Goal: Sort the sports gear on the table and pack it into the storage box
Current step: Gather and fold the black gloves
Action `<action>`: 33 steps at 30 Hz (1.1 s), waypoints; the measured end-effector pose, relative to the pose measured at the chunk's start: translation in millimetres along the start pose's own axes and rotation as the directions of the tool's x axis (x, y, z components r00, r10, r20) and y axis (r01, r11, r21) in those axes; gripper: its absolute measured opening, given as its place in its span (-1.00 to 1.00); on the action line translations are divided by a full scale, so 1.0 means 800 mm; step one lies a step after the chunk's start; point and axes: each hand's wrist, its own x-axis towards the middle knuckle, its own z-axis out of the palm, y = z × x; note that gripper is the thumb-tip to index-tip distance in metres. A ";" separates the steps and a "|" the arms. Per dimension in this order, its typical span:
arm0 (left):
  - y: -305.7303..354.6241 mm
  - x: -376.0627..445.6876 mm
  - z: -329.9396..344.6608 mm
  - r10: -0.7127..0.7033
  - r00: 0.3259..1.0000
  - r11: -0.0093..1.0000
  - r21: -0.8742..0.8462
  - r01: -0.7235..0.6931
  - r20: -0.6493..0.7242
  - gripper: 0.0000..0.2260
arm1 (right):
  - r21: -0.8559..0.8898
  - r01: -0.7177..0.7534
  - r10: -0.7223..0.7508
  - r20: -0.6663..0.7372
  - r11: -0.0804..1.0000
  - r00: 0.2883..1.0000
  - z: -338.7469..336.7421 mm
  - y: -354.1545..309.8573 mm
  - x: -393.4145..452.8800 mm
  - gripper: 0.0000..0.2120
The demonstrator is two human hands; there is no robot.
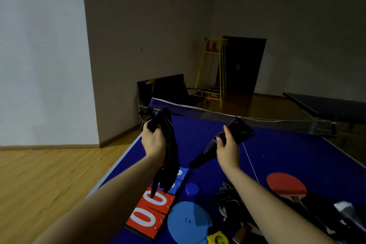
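Near edge of counter (277, 154): red/blue scoreboard (153, 212) flat by the left edge, blue disc (188, 222) just beside it, small blue cap (191, 188) behind that, red paddle (285, 184) to the right w/ dark gear I can't make out. Mid-counter, both hands raised: left hand (153, 141) grips a black glove (168, 156) hanging over the scoreboard; right hand (227, 147) grips a 2nd glove (223, 142). Net (217, 115) at far edge.

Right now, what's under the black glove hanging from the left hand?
Below the black glove gripped by the left hand lies a red-and-blue scoreboard showing zeros. The glove covers part of its blue half.
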 end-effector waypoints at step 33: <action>-0.083 -0.055 0.021 -0.444 0.806 0.870 -0.027 0.493 0.391 -0.66 | 0.478 -0.314 0.155 0.343 0.820 0.926 0.048 0.019 -0.075 -0.61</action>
